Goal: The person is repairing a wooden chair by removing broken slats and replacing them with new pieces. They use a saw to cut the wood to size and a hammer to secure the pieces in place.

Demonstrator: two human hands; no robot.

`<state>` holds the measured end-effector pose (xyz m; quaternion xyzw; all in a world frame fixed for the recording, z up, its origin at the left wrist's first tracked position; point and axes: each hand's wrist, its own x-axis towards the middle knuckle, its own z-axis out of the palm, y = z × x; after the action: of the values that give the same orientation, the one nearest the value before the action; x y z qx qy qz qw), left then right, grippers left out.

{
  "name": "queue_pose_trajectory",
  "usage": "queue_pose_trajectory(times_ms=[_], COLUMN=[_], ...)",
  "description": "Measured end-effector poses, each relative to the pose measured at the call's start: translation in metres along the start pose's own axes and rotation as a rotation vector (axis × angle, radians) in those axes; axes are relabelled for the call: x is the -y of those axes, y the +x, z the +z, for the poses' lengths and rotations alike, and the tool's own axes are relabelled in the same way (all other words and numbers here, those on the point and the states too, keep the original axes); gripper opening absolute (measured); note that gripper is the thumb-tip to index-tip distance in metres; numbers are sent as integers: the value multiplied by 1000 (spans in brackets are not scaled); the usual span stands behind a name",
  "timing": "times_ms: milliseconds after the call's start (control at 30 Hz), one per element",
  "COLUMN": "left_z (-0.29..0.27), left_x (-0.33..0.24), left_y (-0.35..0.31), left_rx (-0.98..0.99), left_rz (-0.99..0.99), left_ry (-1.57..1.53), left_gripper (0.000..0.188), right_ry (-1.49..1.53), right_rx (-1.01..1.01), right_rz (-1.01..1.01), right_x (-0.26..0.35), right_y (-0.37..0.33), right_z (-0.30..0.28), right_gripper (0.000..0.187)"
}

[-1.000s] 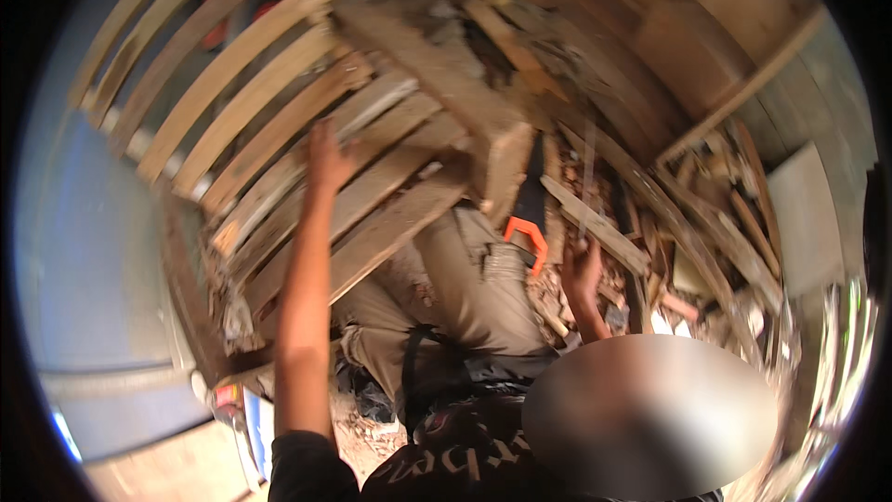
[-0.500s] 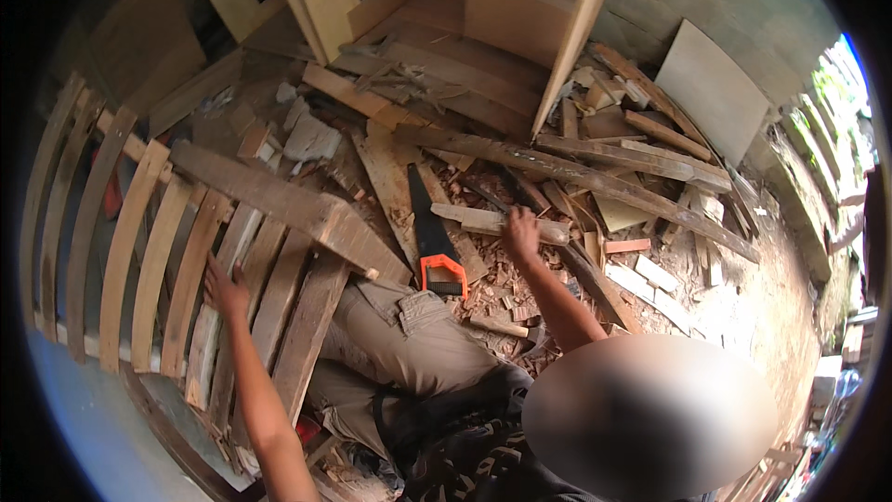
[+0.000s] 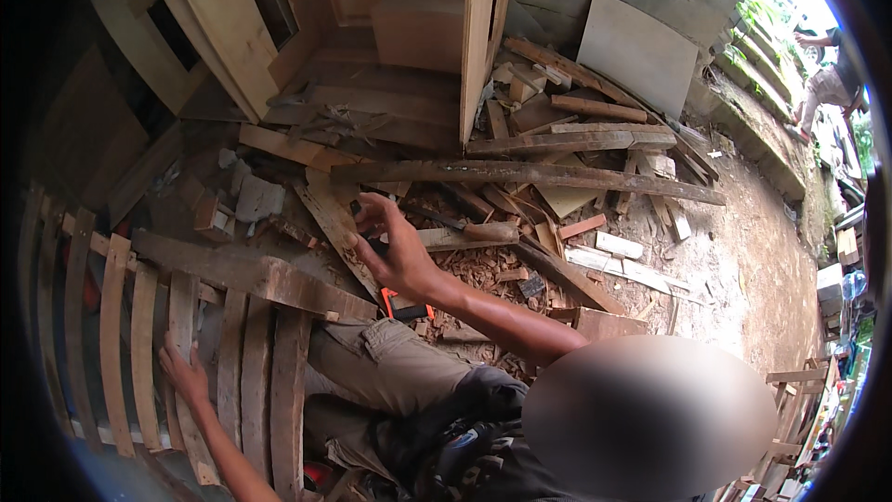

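1. Since half a second ago, the right hand has left the short wooden piece and come above the saw; the left hand remains on the wooden pallet.
2. Nearest are the person's trousers, with one bent leg beside the right edge of the pallet.
3. The left hand is laid on one slat, between the near and far edges of the pallet. Whether its fingers grip this slat, I cannot tell.
4. Along the far edge of the pallet lies a thick beam, ending near the far right corner.
5. Just past this corner, the saw is on the ground. Its orange handle shows; the right hand hides part of the blade.
6. Fingers of the right hand are bent and parted from the thumb, with nothing seen between them. Whether they touch the blade, I cannot tell.
7. To the right of this hand, the wooden piece lies among wood chips; a long beam crosses behind.
8. Farther, a pale board leans on the wall, beside a wooden cabinet. Another person is beyond the far right edge of the ground.
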<state>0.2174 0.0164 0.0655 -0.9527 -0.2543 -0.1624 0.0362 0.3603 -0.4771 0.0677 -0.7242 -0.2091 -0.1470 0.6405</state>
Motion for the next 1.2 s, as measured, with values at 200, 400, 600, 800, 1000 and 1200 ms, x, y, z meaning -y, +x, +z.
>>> queue_pose_trajectory(times_ms=[200, 400, 600, 800, 1000, 1200], left_z=[-16, -61, -122, -194, -183, -169], left_x=[38, -2, 6, -89, -183, -208], left_y=[-33, -71, -101, -131, -161, -179], left_rx=[-73, -247, -531, -561, -316, -175], left_rz=[44, -76, -129, 55, 209, 202], left_ry=[-65, -158, -118, -229, -359, -494], left_gripper=[62, 62, 63, 62, 79, 73], right_ry=[90, 230, 242, 556, 881, 587], right_rx=[9, 0, 98, 154, 396, 259], right_rz=[11, 20, 30, 107, 54, 477], right_x=[6, 15, 37, 80, 146, 96], right_y=[-14, -29, -33, -38, -48, -76], right_z=[5, 16, 35, 63, 99, 94], right_gripper=[46, 36, 32, 32, 41, 40])
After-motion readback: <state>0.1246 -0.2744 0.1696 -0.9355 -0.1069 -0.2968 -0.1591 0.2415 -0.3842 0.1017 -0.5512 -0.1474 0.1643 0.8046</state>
